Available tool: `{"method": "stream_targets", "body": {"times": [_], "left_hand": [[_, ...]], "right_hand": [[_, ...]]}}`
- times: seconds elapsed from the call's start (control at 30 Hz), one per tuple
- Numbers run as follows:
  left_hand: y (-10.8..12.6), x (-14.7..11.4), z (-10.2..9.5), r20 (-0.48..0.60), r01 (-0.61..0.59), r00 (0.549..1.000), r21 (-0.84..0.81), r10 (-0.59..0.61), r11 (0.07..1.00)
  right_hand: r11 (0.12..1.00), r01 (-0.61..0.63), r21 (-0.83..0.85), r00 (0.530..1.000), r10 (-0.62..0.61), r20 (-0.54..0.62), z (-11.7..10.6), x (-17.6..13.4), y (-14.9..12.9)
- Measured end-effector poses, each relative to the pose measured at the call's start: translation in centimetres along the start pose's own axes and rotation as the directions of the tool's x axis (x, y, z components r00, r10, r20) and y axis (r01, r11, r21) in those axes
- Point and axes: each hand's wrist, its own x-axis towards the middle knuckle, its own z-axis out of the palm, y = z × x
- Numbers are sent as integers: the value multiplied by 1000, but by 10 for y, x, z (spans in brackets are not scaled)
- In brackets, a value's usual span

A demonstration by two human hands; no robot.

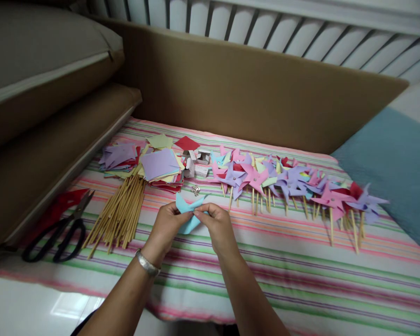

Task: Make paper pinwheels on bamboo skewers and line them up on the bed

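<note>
Between my two hands is a light blue paper pinwheel, its corners folded in toward the middle. My left hand pinches it from the left, thumb at the centre. From the right, my right hand presses thumb and finger together at the same centre; any small pin there is hidden. Just beyond the paper lies a small heap of metal pins. Stacks of coloured paper squares sit farther back, beside a bundle of thin wooden sticks.
Many finished pinwheels on sticks lie in a row at right. Black-handled scissors rest at left near a red piece. Small open boxes stand behind the pins. A brown board rises behind the striped cloth.
</note>
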Motion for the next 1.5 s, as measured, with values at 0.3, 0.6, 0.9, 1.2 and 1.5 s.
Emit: {"method": "stream_targets", "body": {"times": [0.3,0.6,0.9,1.2,1.5], "left_hand": [[-1,0,2,-25,-27,999,47,28,999],[-6,2,0,-31,-86,995,129,90,988],[-7,3,-1,-20,-104,994,155,109,982],[-8,3,-1,-34,-128,990,149,135,980],[0,1,-3,70,-12,997,-41,15,999]], "right_hand": [[1000,24,11,1000,-24,-4,0,0,2],[998,55,-27,998,-55,-18,0,0,2],[997,64,-37,998,-65,-13,0,1,3],[995,73,-62,997,-73,-2,0,2,5],[992,104,-66,994,-102,35,-1,0,-2]]}}
